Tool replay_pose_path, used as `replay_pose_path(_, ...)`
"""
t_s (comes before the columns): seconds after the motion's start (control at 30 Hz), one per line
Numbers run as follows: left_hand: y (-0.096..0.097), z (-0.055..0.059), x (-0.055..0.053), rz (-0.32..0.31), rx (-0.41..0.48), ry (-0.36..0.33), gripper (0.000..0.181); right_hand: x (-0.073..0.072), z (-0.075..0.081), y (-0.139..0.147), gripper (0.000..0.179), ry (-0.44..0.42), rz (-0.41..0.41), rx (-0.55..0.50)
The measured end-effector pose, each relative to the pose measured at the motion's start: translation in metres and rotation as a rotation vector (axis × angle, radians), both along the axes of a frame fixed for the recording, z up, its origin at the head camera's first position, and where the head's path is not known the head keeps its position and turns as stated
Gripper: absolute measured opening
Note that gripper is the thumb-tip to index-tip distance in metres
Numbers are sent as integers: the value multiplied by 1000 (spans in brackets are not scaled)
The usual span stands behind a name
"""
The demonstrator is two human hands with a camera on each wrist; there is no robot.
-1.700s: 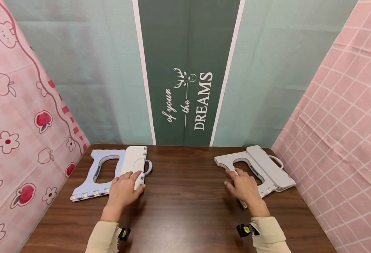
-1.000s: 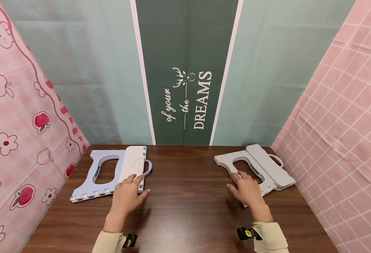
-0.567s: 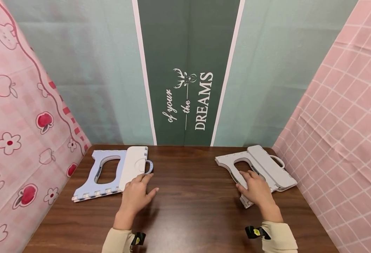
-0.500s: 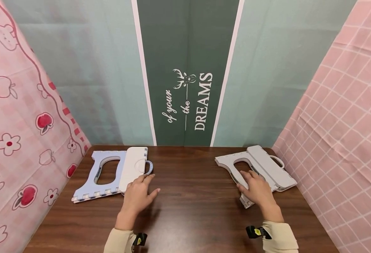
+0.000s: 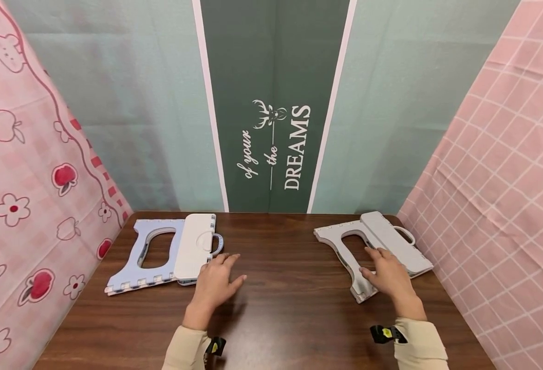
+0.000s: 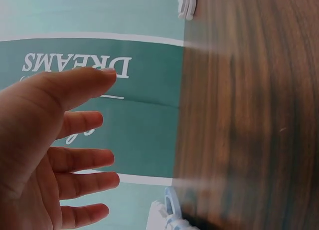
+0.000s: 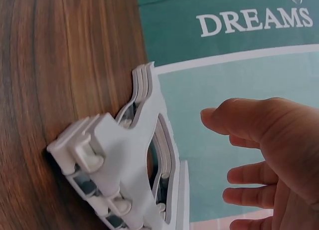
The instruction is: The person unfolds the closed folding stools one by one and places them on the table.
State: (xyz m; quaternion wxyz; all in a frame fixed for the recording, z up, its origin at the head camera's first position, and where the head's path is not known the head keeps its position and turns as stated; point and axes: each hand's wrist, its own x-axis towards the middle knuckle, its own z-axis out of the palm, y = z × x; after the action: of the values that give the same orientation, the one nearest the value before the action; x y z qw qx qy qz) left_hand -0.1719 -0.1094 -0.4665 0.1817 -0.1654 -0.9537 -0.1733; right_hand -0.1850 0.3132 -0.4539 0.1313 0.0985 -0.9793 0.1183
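Table (image 5: 280, 288): brightly lit, pale glare at its near middle
Left hand (image 5: 217, 283): soft shadow on the table just beside it
Backdrop (image 5: 276, 56) behind table: even light, crisp lettering (image 5: 297, 147)
White stripe (image 6: 124, 37) beyond table: bowed in left wrist view
Wrist views: hazier, softer than the head view

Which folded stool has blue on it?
The blue-and-white stool at the person's left: light-blue leg panel and handle, white top. The pale grey stool, at the right, shows no blue there.
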Motion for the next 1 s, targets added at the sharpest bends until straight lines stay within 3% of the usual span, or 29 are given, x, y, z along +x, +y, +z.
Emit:
replay_pose_path(0.3,12,-7,-6,-29,-40,5,53,-3,-3,14,57,-59,-37,2)
replay_pose_path(0.5,18,-12,-8,-38,-70,-34,55,-2,-6,19,59,-122,-48,-3)
replay_pose_path(1.0,34,-20,-10,-76,-45,-39,55,-10,-12,36,68,-162,-59,37)
